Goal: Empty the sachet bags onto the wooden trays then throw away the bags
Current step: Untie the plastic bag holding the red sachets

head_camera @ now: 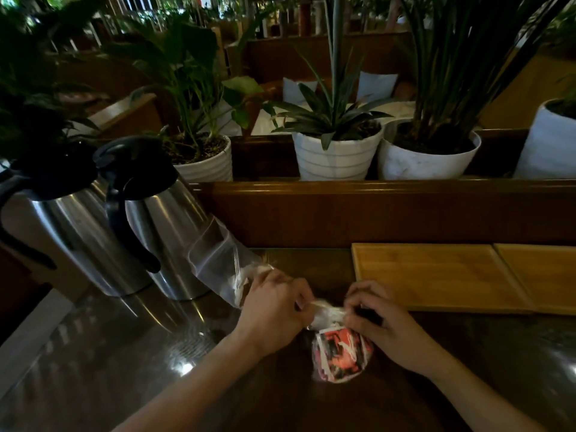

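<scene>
Sachet bag clear, bulging, red-black-white packets inside; both hands pinching twisted neck, seemingly knotted.

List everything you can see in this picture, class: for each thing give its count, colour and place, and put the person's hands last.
Sachet bag: one, clear plastic with red, black and white sachets inside, on the table between the hands.
Second plastic bag: one, clear, leaning against the nearer jug, behind the left hand.
Wooden trays: two, light brown, side by side at the right, nothing on them.
Jugs: two, steel with black lids and handles, at the left.
Potted plants: at least four, green in white pots, on the ledge behind.
Table: one, dark and glossy.
Hands: left and right, both pinching the sachet bag's top.
</scene>
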The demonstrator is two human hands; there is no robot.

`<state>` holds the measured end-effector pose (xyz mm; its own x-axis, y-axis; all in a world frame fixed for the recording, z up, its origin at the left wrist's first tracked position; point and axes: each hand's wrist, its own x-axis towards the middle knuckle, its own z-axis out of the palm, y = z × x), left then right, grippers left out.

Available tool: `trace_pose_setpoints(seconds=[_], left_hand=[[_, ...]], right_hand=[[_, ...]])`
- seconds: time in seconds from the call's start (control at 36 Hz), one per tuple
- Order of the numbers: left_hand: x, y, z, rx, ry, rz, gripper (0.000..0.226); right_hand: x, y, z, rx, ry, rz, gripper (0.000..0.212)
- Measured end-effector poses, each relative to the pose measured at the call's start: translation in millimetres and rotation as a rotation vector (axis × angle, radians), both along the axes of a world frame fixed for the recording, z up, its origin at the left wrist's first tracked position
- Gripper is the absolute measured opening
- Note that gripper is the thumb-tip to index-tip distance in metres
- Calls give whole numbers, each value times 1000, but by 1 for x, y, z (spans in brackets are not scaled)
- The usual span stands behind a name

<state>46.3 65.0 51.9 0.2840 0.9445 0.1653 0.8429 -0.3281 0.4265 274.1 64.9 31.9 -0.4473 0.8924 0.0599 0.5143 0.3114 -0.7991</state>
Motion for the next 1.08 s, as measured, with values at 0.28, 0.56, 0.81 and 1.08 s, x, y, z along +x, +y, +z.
trace_pose_setpoints(seconds=[0.28, 0.56, 0.81, 1.08], left_hand=[[14, -5, 10, 169, 122, -11, 15], [-15, -8, 21, 61, 63, -86, 9], [-11, 0, 16, -94, -535, 16, 22], [13, 0, 20, -70, -722, -7, 51]], right_hand=[[-39, -10, 39, 761, -751, -11, 29], [-2, -11, 29, 509, -333, 7, 21], [10, -2, 20, -129, 310, -358, 18], [-15, 14, 47, -337, 766, -216, 55]])
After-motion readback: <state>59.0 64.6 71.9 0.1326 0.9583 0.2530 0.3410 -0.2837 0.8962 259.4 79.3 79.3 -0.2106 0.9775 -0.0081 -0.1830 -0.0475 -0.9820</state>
